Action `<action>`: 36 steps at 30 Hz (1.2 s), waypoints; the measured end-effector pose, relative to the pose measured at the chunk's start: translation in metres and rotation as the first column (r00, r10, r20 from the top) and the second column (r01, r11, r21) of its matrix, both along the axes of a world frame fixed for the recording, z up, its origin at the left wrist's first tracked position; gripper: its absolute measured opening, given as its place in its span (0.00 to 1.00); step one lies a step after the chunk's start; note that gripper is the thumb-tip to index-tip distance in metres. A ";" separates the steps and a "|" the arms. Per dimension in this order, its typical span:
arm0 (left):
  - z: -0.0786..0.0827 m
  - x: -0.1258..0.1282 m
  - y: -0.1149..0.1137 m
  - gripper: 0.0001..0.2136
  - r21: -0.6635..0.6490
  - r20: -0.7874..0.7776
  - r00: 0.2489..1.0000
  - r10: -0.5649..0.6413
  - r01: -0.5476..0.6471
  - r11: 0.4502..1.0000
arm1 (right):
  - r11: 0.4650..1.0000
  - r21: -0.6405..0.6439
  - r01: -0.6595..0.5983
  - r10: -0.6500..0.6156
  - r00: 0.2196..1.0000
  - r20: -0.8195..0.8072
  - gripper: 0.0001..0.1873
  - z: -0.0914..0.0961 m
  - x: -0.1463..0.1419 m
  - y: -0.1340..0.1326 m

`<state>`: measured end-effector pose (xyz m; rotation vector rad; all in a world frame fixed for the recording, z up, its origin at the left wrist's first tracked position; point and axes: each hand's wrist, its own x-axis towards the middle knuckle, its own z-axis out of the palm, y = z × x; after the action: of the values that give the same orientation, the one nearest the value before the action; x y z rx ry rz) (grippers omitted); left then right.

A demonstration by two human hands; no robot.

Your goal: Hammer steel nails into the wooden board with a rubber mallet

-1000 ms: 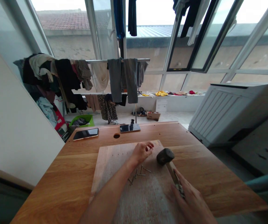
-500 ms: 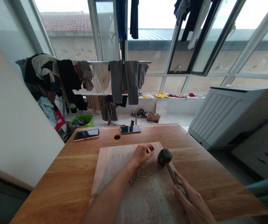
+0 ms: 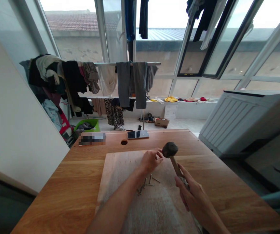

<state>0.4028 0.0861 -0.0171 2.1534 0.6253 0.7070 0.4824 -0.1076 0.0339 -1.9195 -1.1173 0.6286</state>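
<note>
A pale wooden board point(image 3: 144, 208) lies on the wooden table. At its far right part, my left hand point(image 3: 151, 160) is closed in a pinch, with thumb and fingertips together; whatever is between them is too small to make out. Wrapped round the wooden handle of a black-headed mallet point(image 3: 170, 149) is my right hand point(image 3: 190, 188). The mallet's head is up beside the left fingertips, apart from the board. Several loose nails point(image 3: 150, 184) lie on the board near my left wrist, partly hidden behind the forearm. A row of small dark holes or marks shows near the board's far edge.
A phone point(image 3: 138, 134) lies at the far side of the table point(image 3: 218, 188), beside a round hole point(image 3: 124, 142). A blurred-out object point(image 3: 92, 139) is at the far left. Beyond stand a clothes rack point(image 3: 152, 63) with laundry and a white ribbed cabinet point(image 3: 237, 120).
My right hand has lifted the mallet, its head now higher and nearer the left fingertips. The left hand keeps its pinch at about the same spot. The view has shifted slightly.
</note>
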 end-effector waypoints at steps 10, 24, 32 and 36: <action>-0.004 -0.001 0.002 0.18 0.019 0.049 0.999 0.010 -0.011 1.000 | 0.999 0.040 0.030 -0.034 0.994 0.106 0.36 -0.011 0.005 0.006; 0.027 -0.035 0.002 0.16 0.081 -0.108 0.991 -0.074 0.083 0.993 | 0.991 -0.057 0.121 -0.121 0.993 0.014 0.40 -0.021 -0.002 -0.035; 0.059 -0.067 -0.039 0.12 0.556 -0.579 0.792 -0.194 0.557 0.616 | 0.986 -0.064 0.156 -0.152 0.987 0.056 0.36 -0.038 0.006 -0.041; 0.063 -0.052 -0.057 0.05 0.603 -0.613 0.779 -0.131 0.569 0.558 | 0.986 -0.061 0.154 -0.149 0.986 0.074 0.34 -0.042 0.008 -0.042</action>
<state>0.3505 0.0290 0.0458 3.2142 0.0469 0.1228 0.4900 -0.1499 -0.0079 -2.0745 -0.9923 0.5248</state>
